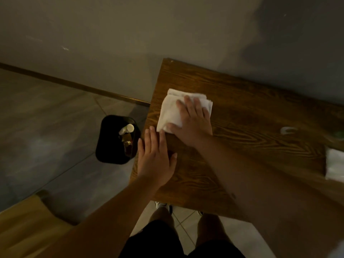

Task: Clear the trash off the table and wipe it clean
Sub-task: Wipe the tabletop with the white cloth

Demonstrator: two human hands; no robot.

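A folded white cloth (172,110) lies on the brown wooden table (251,112), near its far left corner. My right hand (191,123) presses flat on the cloth's right half, thumb on its near edge. Just in front of the cloth, at the table's left edge, my left hand (155,157) rests palm down on the bare wood with fingers apart, holding nothing. A black trash bin (109,148) stands on the floor left of the table, with a white bottle and amber items inside. At the right edge of the table lies a white paper piece (335,166).
A small pale ring-shaped object (287,130) lies on the table at the right, with something greenish, blurred, beyond it. The table's far side meets the wall (149,34). A light wooden chair or bench (24,226) is at the lower left. Tiled floor (46,127) surrounds the bin.
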